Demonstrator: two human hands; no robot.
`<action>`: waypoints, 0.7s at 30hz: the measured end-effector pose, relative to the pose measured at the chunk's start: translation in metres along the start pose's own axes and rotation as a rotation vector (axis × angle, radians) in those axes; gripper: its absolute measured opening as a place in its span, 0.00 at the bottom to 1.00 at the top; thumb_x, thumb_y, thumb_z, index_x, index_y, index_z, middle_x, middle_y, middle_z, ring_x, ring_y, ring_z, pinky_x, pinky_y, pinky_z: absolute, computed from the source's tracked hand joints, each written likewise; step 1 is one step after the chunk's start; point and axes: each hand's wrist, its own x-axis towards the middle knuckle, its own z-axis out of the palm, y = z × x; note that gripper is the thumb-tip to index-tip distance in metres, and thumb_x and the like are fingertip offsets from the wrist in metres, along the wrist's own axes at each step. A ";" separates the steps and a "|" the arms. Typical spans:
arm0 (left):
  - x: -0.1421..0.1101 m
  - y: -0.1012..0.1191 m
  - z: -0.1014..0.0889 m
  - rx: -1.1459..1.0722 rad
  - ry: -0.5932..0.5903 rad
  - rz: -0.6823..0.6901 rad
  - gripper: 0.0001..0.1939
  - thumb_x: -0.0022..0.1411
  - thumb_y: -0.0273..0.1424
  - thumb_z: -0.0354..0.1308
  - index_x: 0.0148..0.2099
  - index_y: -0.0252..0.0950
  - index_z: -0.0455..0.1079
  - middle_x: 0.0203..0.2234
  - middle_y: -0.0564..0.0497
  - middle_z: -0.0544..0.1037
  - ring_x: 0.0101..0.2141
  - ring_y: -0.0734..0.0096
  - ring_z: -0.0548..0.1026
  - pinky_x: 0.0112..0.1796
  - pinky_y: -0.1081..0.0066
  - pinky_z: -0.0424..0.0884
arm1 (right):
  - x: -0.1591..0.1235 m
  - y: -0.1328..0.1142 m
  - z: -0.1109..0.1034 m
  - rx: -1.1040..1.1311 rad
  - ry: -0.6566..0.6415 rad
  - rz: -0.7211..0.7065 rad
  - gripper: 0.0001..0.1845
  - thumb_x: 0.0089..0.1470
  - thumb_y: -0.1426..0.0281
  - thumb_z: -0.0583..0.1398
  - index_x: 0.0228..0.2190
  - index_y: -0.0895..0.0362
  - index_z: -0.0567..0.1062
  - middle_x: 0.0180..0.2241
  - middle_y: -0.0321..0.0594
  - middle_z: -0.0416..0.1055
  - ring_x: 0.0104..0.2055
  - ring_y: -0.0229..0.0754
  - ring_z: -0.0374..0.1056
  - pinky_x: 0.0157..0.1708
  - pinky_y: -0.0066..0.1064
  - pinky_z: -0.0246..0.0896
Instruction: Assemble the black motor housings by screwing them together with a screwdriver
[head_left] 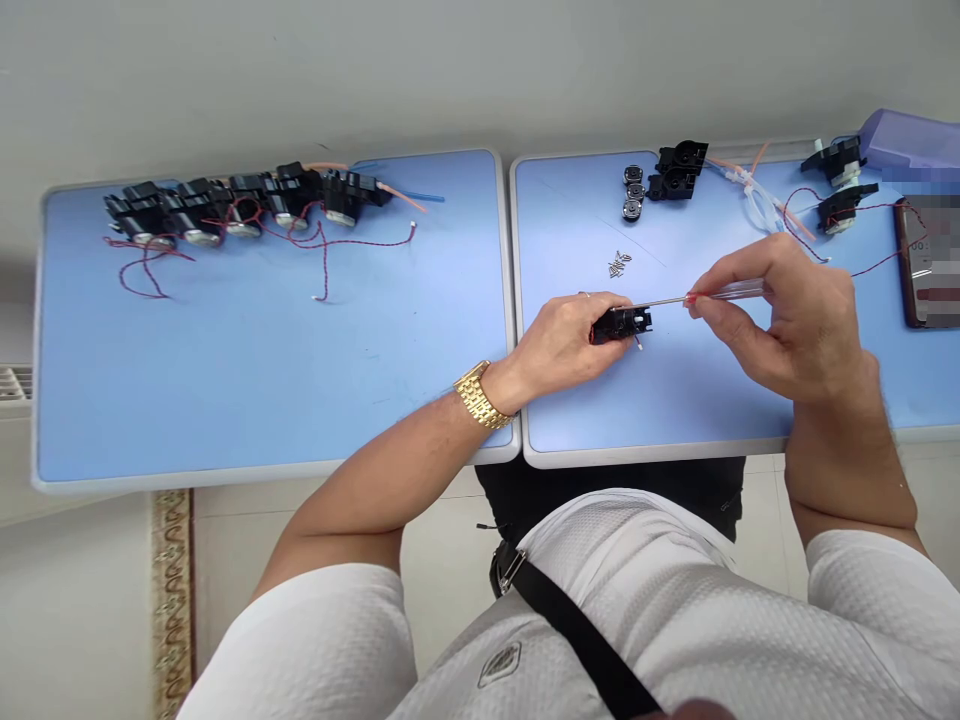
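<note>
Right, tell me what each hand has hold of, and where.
The left hand grips a black housing by its left end. The right hand pinches a screwdriver at the front of its clear handle.

No words, numbers or brand names can be read anywhere in this view. The only badge-like mark is a small dark oval patch (499,664) on the chest of the white shirt (637,590); any lettering on it is too small to tell. Well ahead of that shirt and to its right, a smartphone (926,262) lies on a blue table (570,420), its face pixelated into unreadable blocks of colour.
</note>
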 end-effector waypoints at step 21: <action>0.000 0.000 0.000 0.013 -0.002 -0.001 0.16 0.66 0.33 0.65 0.55 0.38 0.84 0.43 0.49 0.89 0.38 0.65 0.82 0.44 0.66 0.75 | 0.000 0.001 -0.001 -0.069 -0.051 0.041 0.01 0.73 0.62 0.66 0.45 0.42 0.79 0.38 0.29 0.86 0.35 0.44 0.85 0.37 0.37 0.83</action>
